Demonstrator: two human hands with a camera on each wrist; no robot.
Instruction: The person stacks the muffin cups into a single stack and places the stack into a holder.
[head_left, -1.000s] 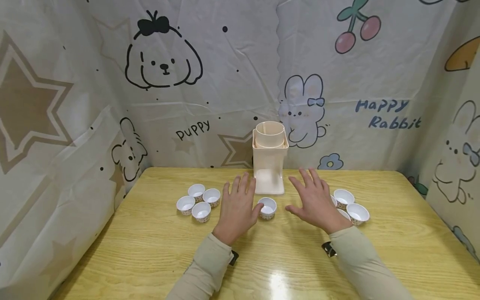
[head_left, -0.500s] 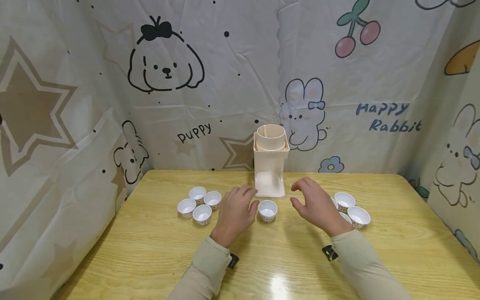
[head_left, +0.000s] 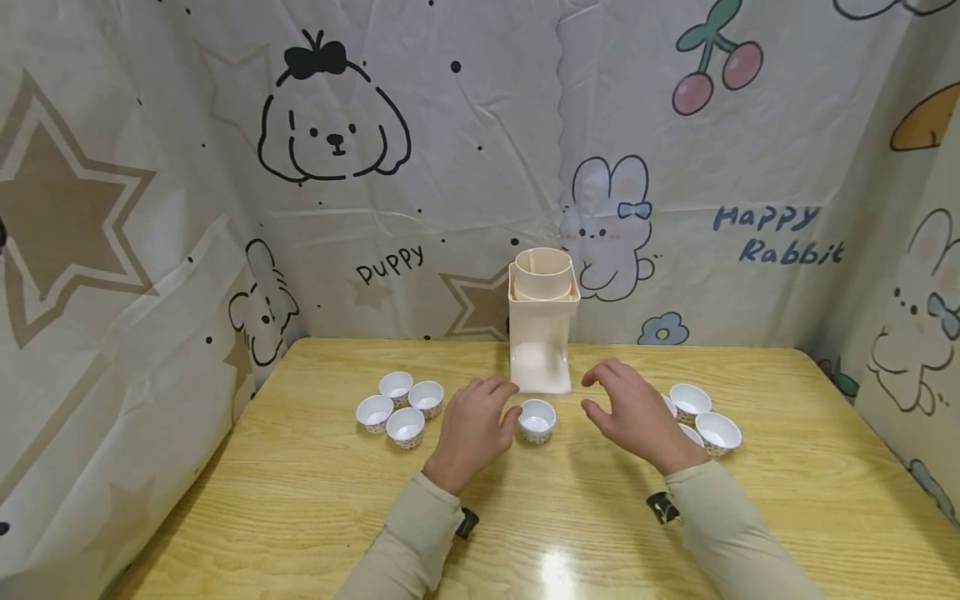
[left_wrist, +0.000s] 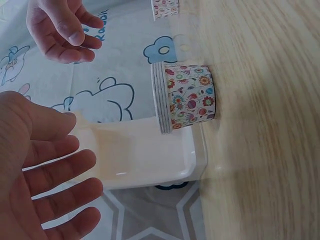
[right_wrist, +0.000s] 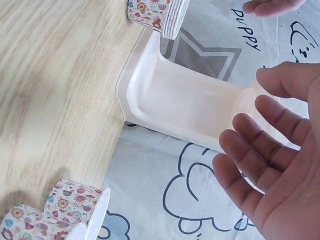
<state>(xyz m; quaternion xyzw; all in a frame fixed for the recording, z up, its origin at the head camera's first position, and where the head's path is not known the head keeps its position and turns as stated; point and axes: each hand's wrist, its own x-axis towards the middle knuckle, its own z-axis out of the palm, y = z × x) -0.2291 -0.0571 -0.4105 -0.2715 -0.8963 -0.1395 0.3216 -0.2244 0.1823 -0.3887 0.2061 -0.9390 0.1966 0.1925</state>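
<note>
The left hand (head_left: 474,432) hung in the air over the worktop (head_left: 570,533), its fingers loosely bent, thumb apart from them, holding nothing. The right hand (head_left: 643,421) hung likewise, its thumb and fingers apart and nothing between them. The middle cup (head_left: 537,422) stood upright on the worktop between the hands, nearer the left thumb but untouched; from the left wrist, its edge showed several layered rims. Just behind it stood a cream holder (head_left: 542,333), upright, with a flat base towards the cup and a round tube (head_left: 543,275) set in its top.

To the left of the left hand, 4 cups (head_left: 406,427) stood upright in a close group. More cups (head_left: 717,432) stood by the right hand: 2 showed well, while others were partly hidden behind that hand. The cups' outsides bore a flower print; their insides were white. A patterned cloth (head_left: 480,192) hung behind the worktop.
</note>
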